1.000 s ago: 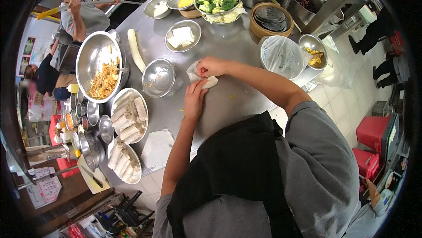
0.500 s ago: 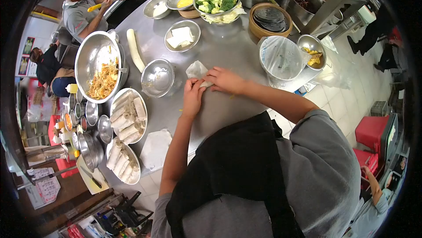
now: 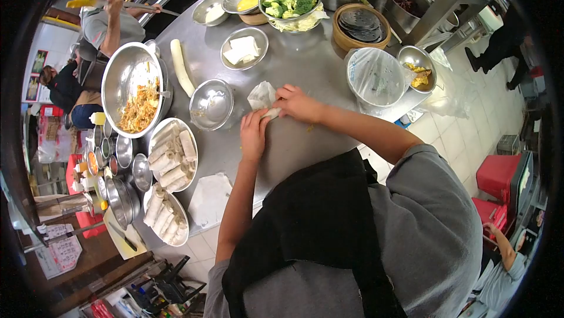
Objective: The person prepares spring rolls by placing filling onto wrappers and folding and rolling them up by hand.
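Observation:
A partly rolled spring roll (image 3: 272, 113) lies on the steel table, with a pale flap of its wrapper (image 3: 260, 94) spread out beyond my fingers. My left hand (image 3: 253, 134) grips the roll's left end, fingers bent over it. At the other end, the fingers of my right hand (image 3: 298, 104) are closed on the roll; the filling is hidden inside. Left of my hands stands a small steel bowl (image 3: 211, 104). Finished rolls fill an oval plate (image 3: 192, 172) and a second plate (image 3: 185, 233). A stack of flat wrappers (image 3: 210, 200) lies near my left forearm.
A large bowl of shredded filling (image 3: 138, 109) stands at the left. Farther back are a bowl of white blocks (image 3: 243, 51), a broccoli bowl (image 3: 289, 0) and a bamboo steamer (image 3: 361, 27). A plastic-lined tub (image 3: 376, 77) sits at right. A co-worker (image 3: 103, 21) stands back left.
My left hand has shifted slightly down and left along the roll, and more wrapper flap shows. The co-worker at back left has raised the yellow-ended tool.

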Demonstrator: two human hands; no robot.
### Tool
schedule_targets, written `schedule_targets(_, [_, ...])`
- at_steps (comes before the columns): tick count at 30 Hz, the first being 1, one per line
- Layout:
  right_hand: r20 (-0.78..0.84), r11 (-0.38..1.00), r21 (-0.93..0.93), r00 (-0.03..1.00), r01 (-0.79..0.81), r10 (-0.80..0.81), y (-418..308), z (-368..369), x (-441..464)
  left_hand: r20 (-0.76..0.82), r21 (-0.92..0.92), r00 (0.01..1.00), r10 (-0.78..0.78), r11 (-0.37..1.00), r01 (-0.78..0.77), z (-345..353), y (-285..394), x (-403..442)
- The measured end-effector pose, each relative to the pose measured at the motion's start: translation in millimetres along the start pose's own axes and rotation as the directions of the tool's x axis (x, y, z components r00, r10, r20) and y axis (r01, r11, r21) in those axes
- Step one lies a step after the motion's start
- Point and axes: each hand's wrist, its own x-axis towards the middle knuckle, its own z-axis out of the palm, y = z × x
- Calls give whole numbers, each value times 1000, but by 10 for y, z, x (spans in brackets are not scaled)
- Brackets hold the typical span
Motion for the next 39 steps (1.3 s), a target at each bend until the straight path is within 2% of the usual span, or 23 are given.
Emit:
schedule_targets(3, [103,996,56,992,-76,70,-1,-84,65,-16,-141,995,-97,986,94,12,-12,3])
schedule_targets(6, [191,990,120,980,-72,48,82,-132,128,-26,-48,998,-64,997,63,6,-28,30])
schedule_targets(9, [157,979,202,987,-17,-15,169,-116,164,-26,-4,998,-60,998,60,19,-45,47])
schedule_targets(12, [99,904,420,994,-77,39,183,-163,169,-3,-1,997,-75,997,75,34,-120,108])
schedule_targets(15, [82,896,424,991,-134,110,140,-199,176,16,86,984,-175,981,173,10,-85,136])
schedule_targets(18, [102,895,414,986,-165,135,191,-149,209,-56,269,986,-155,949,165,-35,69,149])
schedule_targets(21, [100,923,352,987,-154,127,215,-134,232,-122,250,992,45,968,-13,-48,89,145])
schedule_targets(24, [105,937,311,985,-160,134,210,-117,249,-48,188,993,104,978,-93,10,33,90])
schedule_targets(27, [80,952,243,981,-188,174,172,-107,229,-42,217,988,148,967,-135,22,101,60])
schedule_targets(30, [-16,974,169,988,-150,155,146,-84,213,-7,173,994,113,979,-110,-22,148,47])
schedule_targets(33, [-33,995,55,996,-80,82,144,-46,209,32,160,995,98,982,-102,0,32,88])
schedule_targets(36, [-70,967,-250,994,60,-80,51,-35,193,31,162,995,93,982,-97,28,-33,110])
schedule_targets(39, [-37,981,-183,997,62,-70,-127,-146,114,40,159,993,108,981,-113,40,-77,124])
